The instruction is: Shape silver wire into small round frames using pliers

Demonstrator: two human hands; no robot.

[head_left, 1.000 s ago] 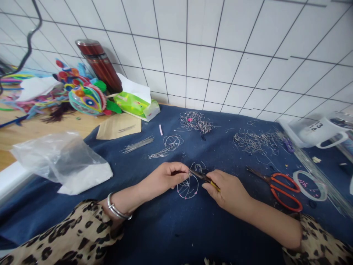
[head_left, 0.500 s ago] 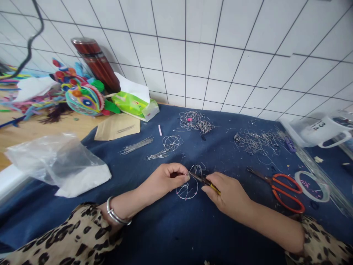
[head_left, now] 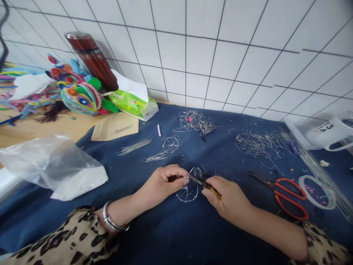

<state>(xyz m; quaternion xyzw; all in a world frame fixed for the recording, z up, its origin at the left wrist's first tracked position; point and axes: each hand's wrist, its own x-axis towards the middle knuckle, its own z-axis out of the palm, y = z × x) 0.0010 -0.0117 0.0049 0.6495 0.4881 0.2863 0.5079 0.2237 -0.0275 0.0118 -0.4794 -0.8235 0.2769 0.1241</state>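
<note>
Far left: a clear bag [head_left: 52,165] lies half on the wooden desk [head_left: 33,129], half on the blue cloth [head_left: 165,228]. Behind it a many-coloured toy [head_left: 79,97] rests on the desk, and a red flask [head_left: 92,60] leans against the tiled wall. A green tissue pack [head_left: 134,105] lies just right of the flask, with a brown envelope [head_left: 114,127] in front of it at the cloth's edge.

Left of centre: a bundle of straight wires [head_left: 134,146] lies on the cloth. A small coil [head_left: 171,143] lies near it, and a larger tangle [head_left: 194,123] lies behind the coil.

Centre: your left hand [head_left: 162,182] is closed, its fingertips pinching the upper left edge of the frame [head_left: 189,187]. The frame is a round wire piece with pink beads, and it lies on the cloth between your hands. Your right hand [head_left: 228,197] is closed around the yellow-handled pliers [head_left: 204,183]. The pliers' tip meets the frame right at your left fingertips. I cannot tell whether the tip is clamped on the wire.

Right of centre: loose wire scraps [head_left: 257,141] are spread over the cloth, well apart from your hands. Red-handled scissors [head_left: 286,191] lie near your right hand, blades pointing towards the frame.

Far right: a clear tape roll [head_left: 317,186] lies flat just beside the scissors' handles. A white cup [head_left: 331,132] lies on its side at the cloth's far edge.
</note>
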